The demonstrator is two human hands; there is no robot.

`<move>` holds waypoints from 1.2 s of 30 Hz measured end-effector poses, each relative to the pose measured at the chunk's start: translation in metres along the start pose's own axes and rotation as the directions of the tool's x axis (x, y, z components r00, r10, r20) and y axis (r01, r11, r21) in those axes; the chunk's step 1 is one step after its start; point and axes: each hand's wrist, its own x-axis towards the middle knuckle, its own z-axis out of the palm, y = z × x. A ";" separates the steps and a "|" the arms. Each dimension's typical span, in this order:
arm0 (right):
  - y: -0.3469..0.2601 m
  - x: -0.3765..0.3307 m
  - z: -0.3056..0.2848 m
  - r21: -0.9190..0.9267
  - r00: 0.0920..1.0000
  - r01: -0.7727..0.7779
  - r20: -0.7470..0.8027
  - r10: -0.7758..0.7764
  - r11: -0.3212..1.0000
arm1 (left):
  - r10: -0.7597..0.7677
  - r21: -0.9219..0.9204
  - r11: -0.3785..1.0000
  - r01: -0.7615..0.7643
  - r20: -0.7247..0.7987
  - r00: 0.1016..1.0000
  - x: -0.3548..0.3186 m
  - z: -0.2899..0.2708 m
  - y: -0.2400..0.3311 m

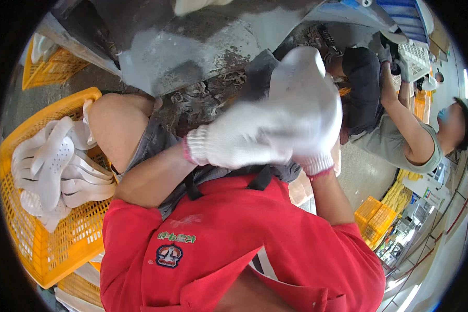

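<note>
One white piece — seemingly pointing lengthwise away.

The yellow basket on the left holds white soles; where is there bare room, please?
The yellow basket shows bare mesh at its near end, while white soles crowd its middle. Bare floor lies between the co-worker and yellow crates at right. Scraps lie thick ahead.

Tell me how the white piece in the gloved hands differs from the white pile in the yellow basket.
The white piece is held up in the left hand and right hand; the white pile lies in the yellow basket. The white piece is blurred; the white pile looks sharper, showing small dots. Both are white.
</note>
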 end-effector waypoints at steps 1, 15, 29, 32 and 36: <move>-0.003 0.007 0.000 0.027 0.992 -0.012 0.125 0.009 1.000 | -0.110 -0.148 0.983 0.108 -0.006 0.994 0.001 -0.002 -0.002; 0.004 0.077 0.155 -0.991 0.963 0.137 0.133 -0.233 0.001 | -0.174 -0.494 0.753 -0.434 -0.787 0.592 0.020 -0.103 -0.031; 0.015 0.066 0.129 -0.941 0.902 0.195 0.283 -0.325 -0.277 | 0.247 0.307 0.951 -0.030 -0.701 0.668 0.010 -0.110 -0.039; 0.015 0.059 0.136 -0.999 0.978 0.015 0.024 -0.206 -0.042 | 0.133 0.155 0.988 -0.016 -0.788 0.601 0.006 -0.110 -0.039; 0.007 0.066 0.140 -0.943 0.890 0.328 0.329 -0.317 -0.057 | -0.066 -0.445 0.815 -0.370 -0.707 0.704 0.013 -0.122 -0.053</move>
